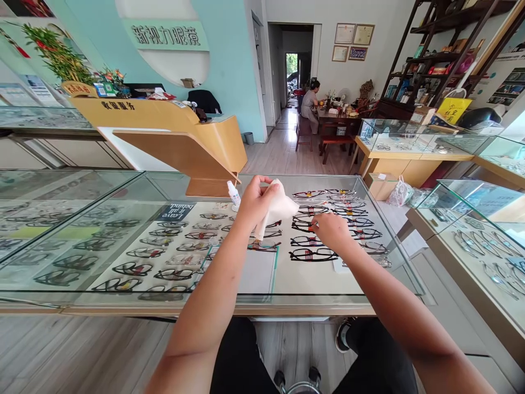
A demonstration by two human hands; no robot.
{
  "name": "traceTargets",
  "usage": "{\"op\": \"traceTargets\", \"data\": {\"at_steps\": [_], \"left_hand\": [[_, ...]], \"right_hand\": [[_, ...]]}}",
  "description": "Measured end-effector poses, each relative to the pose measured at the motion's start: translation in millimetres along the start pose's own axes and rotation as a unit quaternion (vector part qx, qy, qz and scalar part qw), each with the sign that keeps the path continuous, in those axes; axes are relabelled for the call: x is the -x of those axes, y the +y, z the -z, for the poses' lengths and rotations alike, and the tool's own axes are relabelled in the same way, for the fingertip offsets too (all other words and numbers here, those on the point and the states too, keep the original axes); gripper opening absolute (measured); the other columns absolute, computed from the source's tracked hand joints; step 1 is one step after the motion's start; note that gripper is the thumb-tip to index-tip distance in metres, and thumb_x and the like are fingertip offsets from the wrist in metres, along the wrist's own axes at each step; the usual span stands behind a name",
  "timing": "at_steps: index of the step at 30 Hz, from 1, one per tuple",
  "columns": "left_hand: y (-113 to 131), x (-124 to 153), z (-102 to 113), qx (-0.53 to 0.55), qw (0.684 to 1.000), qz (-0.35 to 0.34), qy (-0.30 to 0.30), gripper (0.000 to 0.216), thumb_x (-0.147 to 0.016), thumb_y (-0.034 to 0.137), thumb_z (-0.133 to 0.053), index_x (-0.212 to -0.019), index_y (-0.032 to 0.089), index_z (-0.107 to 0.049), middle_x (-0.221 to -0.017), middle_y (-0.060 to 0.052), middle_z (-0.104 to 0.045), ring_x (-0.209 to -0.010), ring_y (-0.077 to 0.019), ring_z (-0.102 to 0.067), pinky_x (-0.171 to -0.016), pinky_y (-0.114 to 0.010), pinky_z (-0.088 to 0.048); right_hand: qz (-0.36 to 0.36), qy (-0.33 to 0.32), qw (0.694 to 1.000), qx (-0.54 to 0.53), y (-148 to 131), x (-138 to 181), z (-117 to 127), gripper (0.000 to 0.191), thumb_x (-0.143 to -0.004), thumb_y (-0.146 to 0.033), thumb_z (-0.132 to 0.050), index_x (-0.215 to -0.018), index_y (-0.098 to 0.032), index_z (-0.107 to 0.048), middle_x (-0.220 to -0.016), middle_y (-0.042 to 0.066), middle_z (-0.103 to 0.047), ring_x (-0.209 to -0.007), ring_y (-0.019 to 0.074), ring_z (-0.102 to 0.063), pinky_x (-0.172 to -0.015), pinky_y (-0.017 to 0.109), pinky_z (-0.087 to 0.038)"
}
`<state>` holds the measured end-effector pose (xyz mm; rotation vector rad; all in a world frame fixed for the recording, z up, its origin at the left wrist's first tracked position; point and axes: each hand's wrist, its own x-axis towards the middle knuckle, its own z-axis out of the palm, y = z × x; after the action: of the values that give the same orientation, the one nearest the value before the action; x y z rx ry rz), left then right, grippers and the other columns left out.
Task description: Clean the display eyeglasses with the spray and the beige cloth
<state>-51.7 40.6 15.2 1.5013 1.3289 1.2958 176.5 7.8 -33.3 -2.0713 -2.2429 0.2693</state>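
Observation:
My left hand (pixel 256 201) is raised above the glass display case (pixel 305 284), its fingers closed on a whitish cloth (pixel 282 205) that hangs down to the right. Just left of that hand stands a small white bottle (pixel 234 195) with a blue label. My right hand (pixel 334 231) is lower, over rows of eyeglasses (pixel 314 255), with thumb and fingers pinched together. Whatever the right fingertips hold, if anything, cannot be made out against the dark frames. A pale, green-edged tray (pixel 262 273) lies between my forearms, partly hidden by the left one.
More eyeglass frames (pixel 133 268) fill the case on the left. A wooden counter (pixel 221 142) rises behind the case. Another glass case (pixel 484 241) stands to the right. Far back, a person (pixel 310 104) sits at a dark table (pixel 340 115).

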Motion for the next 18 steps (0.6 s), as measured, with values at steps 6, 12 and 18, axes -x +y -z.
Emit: {"op": "traceTargets", "data": {"at_steps": [6, 12, 18], "left_hand": [[0, -2, 3, -0.001, 1.0, -0.008, 0.009, 0.026, -0.082, 0.026, -0.065, -0.1, 0.028, -0.046, -0.063, 0.007, -0.052, -0.054, -0.0152, -0.037, -0.056, -0.029, -0.029], [-8, -5, 8, -0.072, 0.992, -0.106, -0.007, 0.014, -0.083, 0.019, -0.054, -0.077, 0.023, -0.065, -0.072, 0.0, -0.057, -0.064, -0.0169, -0.043, -0.062, -0.031, -0.03], [-12, 2, -10, -0.047, 0.993, -0.05, -0.099, 0.024, -0.09, 0.036, -0.064, -0.084, 0.024, -0.083, -0.08, -0.003, -0.072, -0.073, -0.0208, -0.058, -0.065, -0.031, -0.037]], "right_hand": [[0.013, 0.009, 1.0, 0.008, 1, 2, 6, 0.028, -0.103, -0.028, -0.061, -0.117, -0.024, -0.085, -0.112, 0.015, -0.085, -0.103, 0.0321, -0.079, -0.082, 0.036, -0.054], [0.021, 0.136, 0.98, -0.14, 37, 17, 32, 0.022, -0.1, -0.03, -0.06, -0.11, -0.025, -0.079, -0.078, 0.005, -0.079, -0.07, 0.025, -0.07, -0.063, 0.033, -0.04], [0.138, 0.189, 0.917, -0.323, 38, 23, 36, 0.026, -0.107, -0.04, -0.051, -0.121, -0.023, -0.066, -0.071, 0.001, -0.077, -0.059, 0.0227, -0.065, -0.065, 0.034, -0.044]]}}
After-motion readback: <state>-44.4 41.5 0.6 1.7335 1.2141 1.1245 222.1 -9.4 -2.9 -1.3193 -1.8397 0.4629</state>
